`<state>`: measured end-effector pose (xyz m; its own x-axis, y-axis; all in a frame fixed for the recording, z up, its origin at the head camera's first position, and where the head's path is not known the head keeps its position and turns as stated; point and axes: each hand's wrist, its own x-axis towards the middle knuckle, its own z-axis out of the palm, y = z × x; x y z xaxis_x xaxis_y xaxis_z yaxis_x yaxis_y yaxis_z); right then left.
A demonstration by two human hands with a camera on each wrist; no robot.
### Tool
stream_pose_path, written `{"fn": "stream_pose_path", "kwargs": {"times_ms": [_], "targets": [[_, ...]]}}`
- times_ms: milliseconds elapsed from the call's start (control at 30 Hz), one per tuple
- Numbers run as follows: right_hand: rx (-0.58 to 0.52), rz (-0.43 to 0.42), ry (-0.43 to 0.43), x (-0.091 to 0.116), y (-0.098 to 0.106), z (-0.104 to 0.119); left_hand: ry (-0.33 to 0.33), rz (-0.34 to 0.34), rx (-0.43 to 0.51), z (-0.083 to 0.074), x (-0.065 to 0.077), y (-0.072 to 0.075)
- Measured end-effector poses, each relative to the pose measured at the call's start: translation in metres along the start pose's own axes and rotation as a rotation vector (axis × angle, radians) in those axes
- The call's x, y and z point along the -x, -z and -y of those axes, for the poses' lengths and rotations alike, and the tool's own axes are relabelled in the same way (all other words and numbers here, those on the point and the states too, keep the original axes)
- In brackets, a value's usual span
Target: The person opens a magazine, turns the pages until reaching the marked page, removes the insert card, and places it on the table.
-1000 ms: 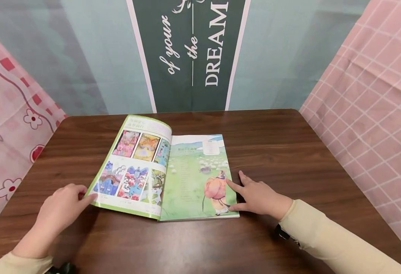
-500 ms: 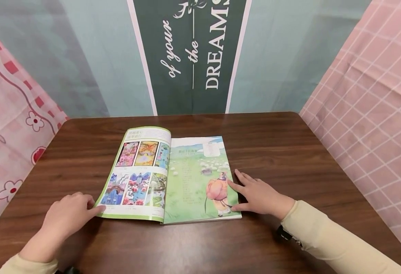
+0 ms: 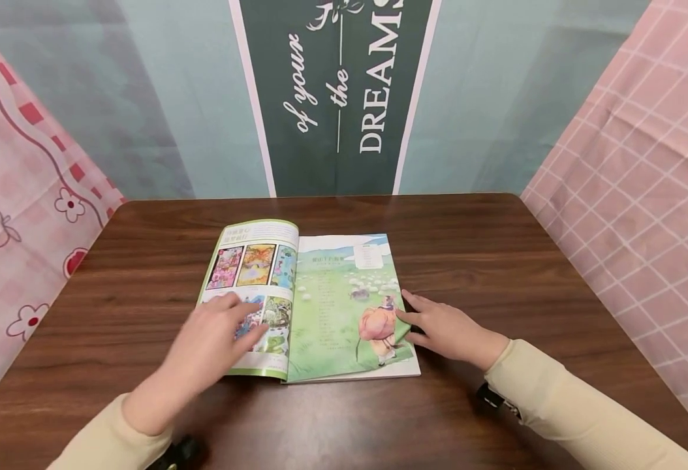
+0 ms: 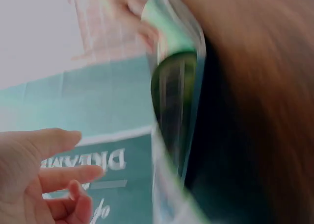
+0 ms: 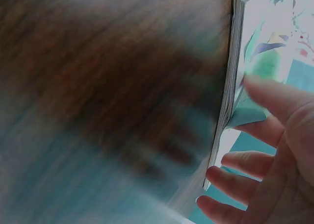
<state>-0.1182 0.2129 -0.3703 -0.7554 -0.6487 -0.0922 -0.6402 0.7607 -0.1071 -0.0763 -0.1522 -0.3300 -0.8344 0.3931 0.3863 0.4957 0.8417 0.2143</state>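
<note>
An illustrated magazine [image 3: 256, 230] lies open on the table, its left side showing rows of small pictures. The right-hand page [image 3: 326, 307] is green, with sheep and a robed figure. At that page's outer edge, my right hand [image 3: 452, 329] pinches the page between thumb and index finger; its lower corner curls up off the pages below. The right wrist view shows the bent page [image 5: 248, 117] between thumb and finger, the other fingers spread by the page block [image 5: 226, 87]. Over the left page hovers my left hand [image 3: 203, 339], fingers loosely bent and holding nothing.
The brown wooden table [image 3: 467, 248] extends around the magazine. Behind it hangs a blue-green cloth [image 3: 479, 98] with lettering; pink patterned cloths [image 3: 643, 196] border both sides. Each wrist wears a black strap [image 3: 491, 396].
My left hand has left the magazine's lower left corner and moved right, over the left page. My right hand has taken the right page's edge and lifted it into a curl.
</note>
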Motion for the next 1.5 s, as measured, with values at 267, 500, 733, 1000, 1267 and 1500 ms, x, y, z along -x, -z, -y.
{"fn": "stream_pose_path", "kwargs": {"times_ms": [267,500,733,1000,1267,1500], "targets": [[-0.148,0.033,-0.05,0.001,0.0,-0.007,-0.027,0.045,0.251,-0.046,-0.028,-0.043],[-0.266,0.052,-0.132,0.0,0.001,-0.009,-0.009,0.119,0.361,-0.091,-0.059,-0.074],[-0.246,0.028,-0.147,-0.003,0.002,-0.008,-0.017,0.103,0.355,-0.115,-0.079,-0.092],[-0.269,0.036,-0.184,-0.001,0.0,-0.008,0.02,0.04,0.35,-0.111,-0.084,-0.093],[-0.354,0.065,-0.13,0.008,-0.004,-0.008,0.152,-0.108,0.476,-0.067,-0.067,-0.069],[-0.322,0.141,-0.081,0.018,-0.01,-0.007,0.295,-0.194,0.431,-0.014,-0.037,-0.037]]}}
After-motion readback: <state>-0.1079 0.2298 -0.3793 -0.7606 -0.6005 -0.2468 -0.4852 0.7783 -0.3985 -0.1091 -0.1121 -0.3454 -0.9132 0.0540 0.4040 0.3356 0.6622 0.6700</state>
